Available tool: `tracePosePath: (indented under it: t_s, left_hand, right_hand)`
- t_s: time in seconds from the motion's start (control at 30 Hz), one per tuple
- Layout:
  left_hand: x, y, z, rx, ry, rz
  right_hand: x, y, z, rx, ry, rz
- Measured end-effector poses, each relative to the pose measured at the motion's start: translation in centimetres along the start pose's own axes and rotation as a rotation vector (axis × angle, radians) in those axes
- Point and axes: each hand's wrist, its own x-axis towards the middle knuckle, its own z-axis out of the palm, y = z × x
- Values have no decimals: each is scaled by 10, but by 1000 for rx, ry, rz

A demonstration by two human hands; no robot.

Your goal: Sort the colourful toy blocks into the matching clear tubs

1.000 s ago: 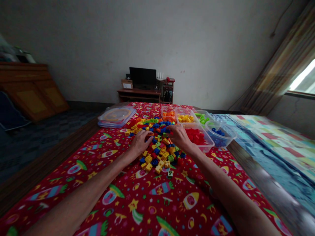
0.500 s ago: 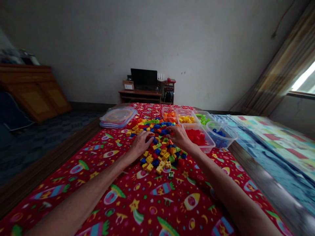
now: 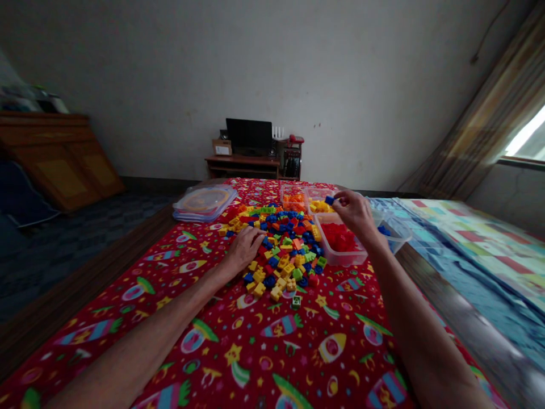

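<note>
Between the thumb and fingers of my right hand [image 3: 354, 213] is a blue toy brick [image 3: 329, 200]. This hand is raised over the plastic boxes, right of the brick pile. My left hand [image 3: 247, 248] rests at the left side of the mixed pile of toy bricks [image 3: 284, 262], its fingers loosely stretched onto the bricks and nothing visibly gripped. Red bricks [image 3: 339, 236] fill the nearest box, with yellow bricks [image 3: 320, 206] and orange bricks [image 3: 293, 200] in boxes behind. Partly behind my right wrist stands a clear tub [image 3: 398, 241] with blue bricks.
Stacked plastic lids [image 3: 205, 203] lie at the table's back left. A single dark green brick [image 3: 296, 301] sits in front of the pile on the red patterned cloth [image 3: 272, 352]. To the right is a bed [image 3: 481, 250]; a monitor [image 3: 249, 136] stands by the far wall.
My right hand has moved from the pile up and right over the boxes, carrying a blue brick. My left hand stays beside the pile, its thumb now closer to the fingers.
</note>
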Motion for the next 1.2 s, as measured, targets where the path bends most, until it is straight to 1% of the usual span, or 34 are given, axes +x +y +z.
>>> tracePosePath:
  t_s: [0.03, 0.07, 0.17, 0.27, 0.37, 0.47, 0.53, 0.6, 0.7, 0.77, 0.8, 0.87, 0.93, 1.03, 1.13, 1.2]
  left_hand:
    - [0, 0, 0, 1, 0, 4]
    - [0, 1, 0, 2, 2, 6]
    - [0, 1, -1, 1, 5, 10]
    - [-1, 0, 0, 3, 11, 11]
    - [-1, -1, 0, 8, 16, 15]
    - [-1, -2, 1, -4, 6, 14]
    - [-1, -2, 1, -16, 21, -4]
    - [-2, -1, 1, -17, 53, -34]
    - [-2, 1, 1, -13, 66, -56]
    - [-2, 1, 0, -18, 58, -43]
    - [-2, 1, 0, -20, 59, -35]
    - [-2, 0, 0, -20, 64, -18]
    - [-2, -3, 2, -19, 72, -3]
    - [-2, -6, 5, -24, 99, 10]
    - [-2, -7, 7, -25, 104, 17]
    - [-2, -7, 6, -18, 84, 25]
  right_hand:
    - [4, 13, -10, -61, 58, 69]
    - [7, 25, -19, -113, 88, 118]
    - [8, 60, -38, -242, 122, 220]
    - [2, 83, -45, -348, 118, 302]
    - [-1, 89, -46, -403, 81, 343]
    - [1, 78, -44, -374, 93, 294]
    - [3, 59, -41, -322, 103, 200]
    - [2, 34, -34, -250, 59, 75]
    - [-9, -10, -13, -151, -123, -97]
    - [-23, -36, 6, -155, -309, -196]
    - [-30, -47, 15, -170, -391, -235]
    - [-42, -63, 30, -183, -506, -317]
    - [-49, -69, 38, -199, -606, -377]
    - [-51, -68, 37, -220, -724, -386]
    - [-48, -63, 31, -248, -801, -345]
    - [-48, -61, 31, -274, -821, -349]
